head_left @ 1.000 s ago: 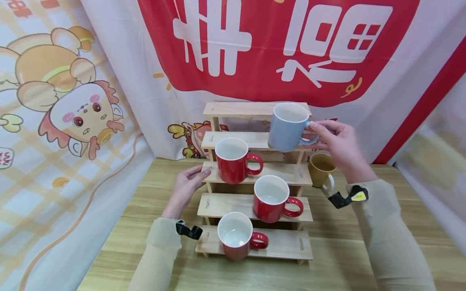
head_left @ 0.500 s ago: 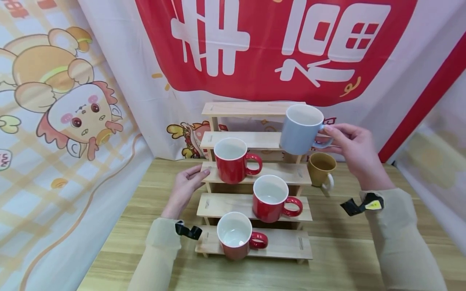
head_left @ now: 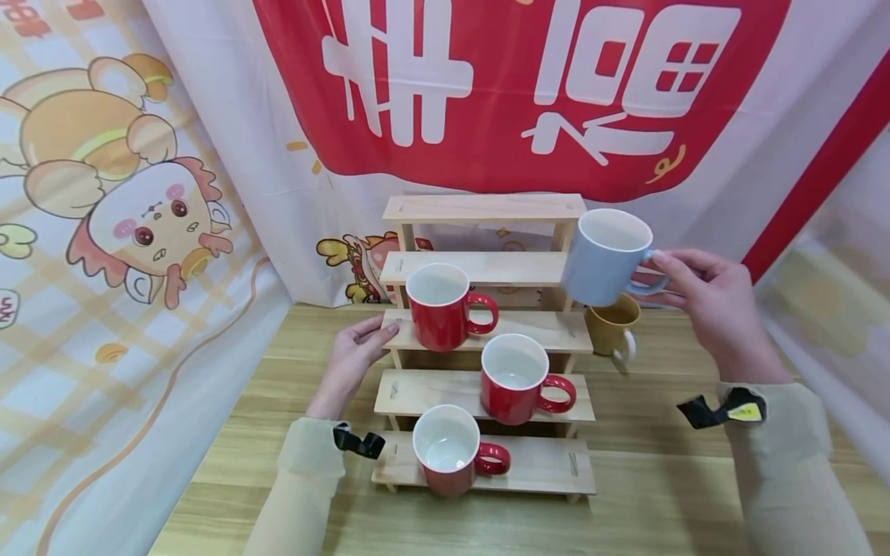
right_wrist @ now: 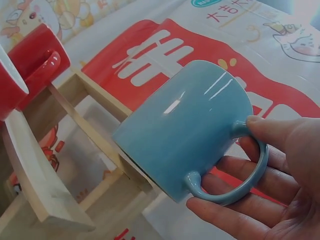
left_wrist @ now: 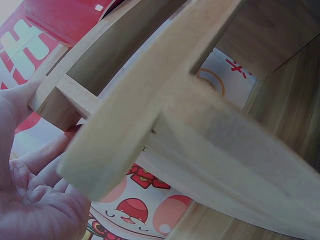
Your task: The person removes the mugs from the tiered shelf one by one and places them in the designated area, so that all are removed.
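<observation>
- Left hand (head_left: 353,355): pinching the left end of the rack's (head_left: 417,391) middle shelf, probably steadying it.
- Red mugs (head_left: 441,323): standing on the three lower shelves, handles pointing right, likely for right-hand access.
- Blue mug (head_left: 599,266): hanging near the rack's right end, partly hiding the brown mug (head_left: 603,337).
- Right hand (head_left: 716,301): gripping the blue mug's handle, apparently keeping its body clear; sitting farther right, with the mug, than earlier.
</observation>
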Demonstrator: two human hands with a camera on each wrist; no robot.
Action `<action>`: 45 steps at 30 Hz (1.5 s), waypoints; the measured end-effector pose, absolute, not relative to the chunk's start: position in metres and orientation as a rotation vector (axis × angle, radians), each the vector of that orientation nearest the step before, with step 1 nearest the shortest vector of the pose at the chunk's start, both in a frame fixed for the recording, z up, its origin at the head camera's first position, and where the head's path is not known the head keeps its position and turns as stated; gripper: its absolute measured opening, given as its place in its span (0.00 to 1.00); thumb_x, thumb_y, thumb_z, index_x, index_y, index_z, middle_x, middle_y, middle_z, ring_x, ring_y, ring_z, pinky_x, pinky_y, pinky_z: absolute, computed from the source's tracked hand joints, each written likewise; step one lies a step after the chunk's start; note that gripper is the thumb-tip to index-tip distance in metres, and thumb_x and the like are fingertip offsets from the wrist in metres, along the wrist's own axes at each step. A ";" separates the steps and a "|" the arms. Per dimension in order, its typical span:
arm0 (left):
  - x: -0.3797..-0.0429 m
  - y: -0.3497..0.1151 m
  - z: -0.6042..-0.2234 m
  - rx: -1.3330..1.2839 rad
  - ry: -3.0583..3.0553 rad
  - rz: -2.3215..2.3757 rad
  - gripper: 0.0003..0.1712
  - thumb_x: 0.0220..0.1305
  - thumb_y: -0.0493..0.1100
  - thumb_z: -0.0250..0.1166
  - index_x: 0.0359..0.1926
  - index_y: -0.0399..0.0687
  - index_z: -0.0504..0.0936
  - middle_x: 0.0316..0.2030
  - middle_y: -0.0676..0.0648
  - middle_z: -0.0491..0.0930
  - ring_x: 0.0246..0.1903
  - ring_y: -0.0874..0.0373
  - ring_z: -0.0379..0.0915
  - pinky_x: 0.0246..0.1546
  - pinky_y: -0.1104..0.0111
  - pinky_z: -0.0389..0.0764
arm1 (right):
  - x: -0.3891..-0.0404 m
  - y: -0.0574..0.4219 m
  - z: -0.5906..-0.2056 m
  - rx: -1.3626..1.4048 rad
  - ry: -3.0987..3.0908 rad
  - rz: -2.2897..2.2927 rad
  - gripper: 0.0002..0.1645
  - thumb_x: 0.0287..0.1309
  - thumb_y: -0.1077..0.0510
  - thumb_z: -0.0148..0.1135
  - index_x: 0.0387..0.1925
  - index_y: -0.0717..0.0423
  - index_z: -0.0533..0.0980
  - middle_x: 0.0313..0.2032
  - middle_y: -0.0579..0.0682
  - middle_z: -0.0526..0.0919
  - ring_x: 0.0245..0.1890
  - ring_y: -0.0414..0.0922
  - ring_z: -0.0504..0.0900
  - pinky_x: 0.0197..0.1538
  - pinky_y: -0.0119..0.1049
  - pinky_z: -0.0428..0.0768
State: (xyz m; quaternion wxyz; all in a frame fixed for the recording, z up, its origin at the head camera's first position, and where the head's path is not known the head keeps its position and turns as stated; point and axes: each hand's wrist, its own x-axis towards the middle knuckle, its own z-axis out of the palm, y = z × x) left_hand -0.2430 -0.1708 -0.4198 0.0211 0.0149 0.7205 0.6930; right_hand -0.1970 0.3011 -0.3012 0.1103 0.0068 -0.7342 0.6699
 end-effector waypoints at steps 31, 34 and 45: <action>-0.241 -0.170 -0.418 0.040 2.222 2.170 0.33 0.70 0.48 0.69 0.67 0.32 0.72 0.61 0.36 0.78 0.57 0.51 0.78 0.54 0.65 0.81 | -0.150 0.391 -0.362 -0.174 -1.846 2.094 0.23 0.64 0.52 0.69 0.55 0.61 0.83 0.42 0.43 0.89 0.36 0.40 0.89 0.32 0.33 0.87; -0.242 -0.169 -0.419 0.039 2.217 2.171 0.33 0.70 0.48 0.69 0.67 0.32 0.73 0.60 0.36 0.78 0.57 0.51 0.78 0.55 0.64 0.81 | -0.148 0.395 -0.373 -0.213 -1.809 2.116 0.22 0.64 0.52 0.69 0.54 0.61 0.83 0.41 0.43 0.89 0.36 0.40 0.89 0.32 0.34 0.87; -0.242 -0.170 -0.418 0.031 2.238 2.163 0.36 0.68 0.49 0.71 0.69 0.33 0.71 0.61 0.36 0.78 0.59 0.49 0.76 0.54 0.64 0.82 | -0.153 0.408 -0.416 -0.183 -1.654 2.229 0.16 0.65 0.61 0.68 0.48 0.71 0.82 0.42 0.50 0.89 0.39 0.47 0.89 0.35 0.41 0.87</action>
